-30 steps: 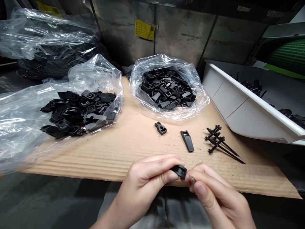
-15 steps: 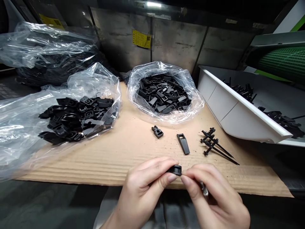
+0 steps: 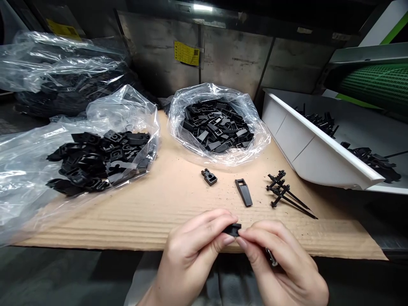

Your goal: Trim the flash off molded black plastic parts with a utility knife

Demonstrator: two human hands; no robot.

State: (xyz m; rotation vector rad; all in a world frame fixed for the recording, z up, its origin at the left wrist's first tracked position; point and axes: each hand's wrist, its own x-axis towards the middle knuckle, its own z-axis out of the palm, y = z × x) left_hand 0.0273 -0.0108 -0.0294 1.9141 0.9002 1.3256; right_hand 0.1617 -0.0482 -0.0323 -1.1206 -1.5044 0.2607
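My left hand [image 3: 194, 246] pinches a small black plastic clip [image 3: 232, 230] between thumb and fingers, low in the centre. My right hand [image 3: 280, 263] meets it from the right, fingertips pressed against the same clip, with a thin metal-looking pin [image 3: 271, 257] showing between its fingers. Both hands hover over the front edge of a sheet of brown cardboard [image 3: 165, 204]. On the cardboard beyond them lie a small black block part [image 3: 209, 177], a long flat black piece [image 3: 244, 192] and a bunch of black sprue-like pins [image 3: 287, 193].
An open clear bag of flat black pieces [image 3: 216, 123] stands at the back centre. Another bag of chunkier black parts [image 3: 102, 157] lies at the left, more bagged parts [image 3: 63, 80] behind it. A white chute-like tray [image 3: 318, 144] holding black parts slopes in from the right.
My right fingers have closed in onto the clip held by my left hand. The view has drifted slightly, shifting the table items left and down.
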